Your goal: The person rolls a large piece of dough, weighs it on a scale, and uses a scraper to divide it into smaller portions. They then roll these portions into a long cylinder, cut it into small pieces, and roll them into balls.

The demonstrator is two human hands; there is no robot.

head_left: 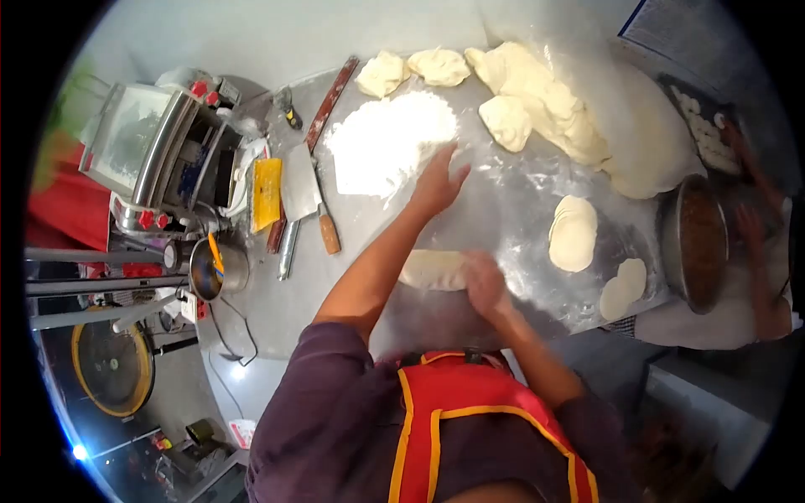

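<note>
My left hand [439, 181] reaches forward with its fingers stretched and the thumb apart, at the near edge of a heap of white flour [390, 138]. Nothing shows in its grasp. A thick, pale dough roll [433, 270] lies crosswise on the metal worktop in front of me. Its right end sits under my right hand [488, 287], which is closed over it and blurred by motion. Beyond the flour rest two dough lumps [438, 66]. Another dough piece [506, 122] lies right of the flour, against a large dough mass [553, 101].
Flattened dough rounds [573, 234] lie stacked at right, near a metal bowl of brown filling [701, 243]. Another person's arms [752, 226] show beyond it. Left are a cleaver [302, 186], a yellow scraper [267, 194], a pot [216, 270] and a rolling machine [155, 151].
</note>
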